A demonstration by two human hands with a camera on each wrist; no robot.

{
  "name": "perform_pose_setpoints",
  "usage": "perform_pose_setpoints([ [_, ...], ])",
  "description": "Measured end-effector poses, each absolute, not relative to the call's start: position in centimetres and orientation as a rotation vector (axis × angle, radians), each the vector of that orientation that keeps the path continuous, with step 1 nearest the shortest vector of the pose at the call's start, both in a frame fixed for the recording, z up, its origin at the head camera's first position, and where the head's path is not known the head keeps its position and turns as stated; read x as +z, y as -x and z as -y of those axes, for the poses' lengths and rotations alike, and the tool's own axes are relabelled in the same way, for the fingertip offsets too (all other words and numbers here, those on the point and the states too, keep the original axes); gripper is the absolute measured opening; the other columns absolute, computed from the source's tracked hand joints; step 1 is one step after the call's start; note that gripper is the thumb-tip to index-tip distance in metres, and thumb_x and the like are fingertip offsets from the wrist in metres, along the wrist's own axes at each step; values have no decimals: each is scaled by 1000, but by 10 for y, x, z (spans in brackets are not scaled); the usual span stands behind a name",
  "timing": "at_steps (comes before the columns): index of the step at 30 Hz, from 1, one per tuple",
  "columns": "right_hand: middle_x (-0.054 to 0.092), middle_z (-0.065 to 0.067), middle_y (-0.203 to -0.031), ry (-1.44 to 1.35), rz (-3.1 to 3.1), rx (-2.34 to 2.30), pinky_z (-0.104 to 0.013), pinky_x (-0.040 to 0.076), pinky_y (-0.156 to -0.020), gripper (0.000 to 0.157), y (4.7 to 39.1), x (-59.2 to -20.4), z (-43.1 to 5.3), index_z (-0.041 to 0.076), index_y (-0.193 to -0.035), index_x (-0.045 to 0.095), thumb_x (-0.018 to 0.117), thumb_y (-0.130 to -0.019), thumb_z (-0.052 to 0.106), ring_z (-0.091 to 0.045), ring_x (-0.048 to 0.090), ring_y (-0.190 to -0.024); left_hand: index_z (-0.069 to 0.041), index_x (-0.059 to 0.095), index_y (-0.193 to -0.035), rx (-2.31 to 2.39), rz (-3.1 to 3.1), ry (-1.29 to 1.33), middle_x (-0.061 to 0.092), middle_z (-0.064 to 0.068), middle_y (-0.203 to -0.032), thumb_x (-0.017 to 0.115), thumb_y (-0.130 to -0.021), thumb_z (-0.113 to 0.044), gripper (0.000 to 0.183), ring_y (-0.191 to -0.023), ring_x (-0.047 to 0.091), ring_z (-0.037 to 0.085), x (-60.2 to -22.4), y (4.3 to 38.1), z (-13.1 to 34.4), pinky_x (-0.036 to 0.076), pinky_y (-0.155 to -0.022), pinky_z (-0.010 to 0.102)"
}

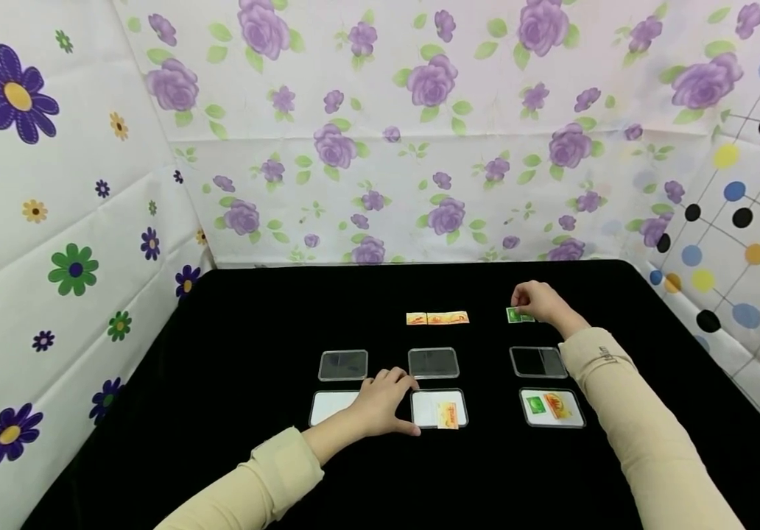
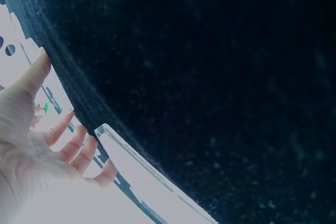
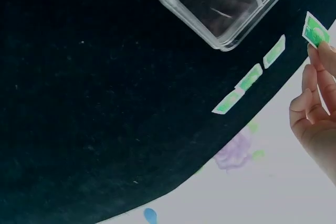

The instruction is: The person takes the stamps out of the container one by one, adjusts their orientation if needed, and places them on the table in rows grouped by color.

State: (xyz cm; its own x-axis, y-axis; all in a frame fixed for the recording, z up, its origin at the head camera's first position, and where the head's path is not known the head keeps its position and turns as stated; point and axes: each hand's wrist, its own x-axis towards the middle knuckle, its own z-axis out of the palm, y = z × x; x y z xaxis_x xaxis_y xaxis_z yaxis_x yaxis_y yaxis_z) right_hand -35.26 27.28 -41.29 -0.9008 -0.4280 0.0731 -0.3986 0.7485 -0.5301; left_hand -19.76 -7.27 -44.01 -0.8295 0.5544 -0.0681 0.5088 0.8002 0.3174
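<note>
My right hand is over the far right of the table, its thumb and finger pinching a small green picture card. A row of similar green cards lies on the cloth beside it, partly hidden by that hand in the head view. My left hand, fingers spread and loosely bent, is at the left side of the middle white-based case. An orange card lies in this case and overlaps its near edge. Part of the left white-based case is hidden behind the left hand.
The right white-based case holds a green card and an orange card. Behind the cases stand three clear covers, left, middle and right. Orange cards lie farther back on the black cloth.
</note>
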Motion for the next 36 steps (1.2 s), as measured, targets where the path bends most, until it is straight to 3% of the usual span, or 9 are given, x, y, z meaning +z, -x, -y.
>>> perform_pose_setpoints([
  [12, 60, -15, -73, 585, -2895, -905, -32, 43, -62, 7, 362, -421, -275, -5, -82, 60, 66, -82, -3, -14, 51, -63, -14, 53, -125, 404, -2857, -823, 49, 5, -129, 77, -71, -48, 68, -117, 47, 24, -439, 198, 74, 42, -93, 51],
  [36, 60, -13, -79, 430, -3052, -575, -40, 44, -62, 9, 366, -436, -268, 4, -78, 58, 66, -83, 3, -26, 56, -70, -15, 53, -125, 400, -2863, -831, 49, 5, -129, 77, -71, -49, 69, -116, 47, 25, -442, 197, 72, 42, -92, 50],
])
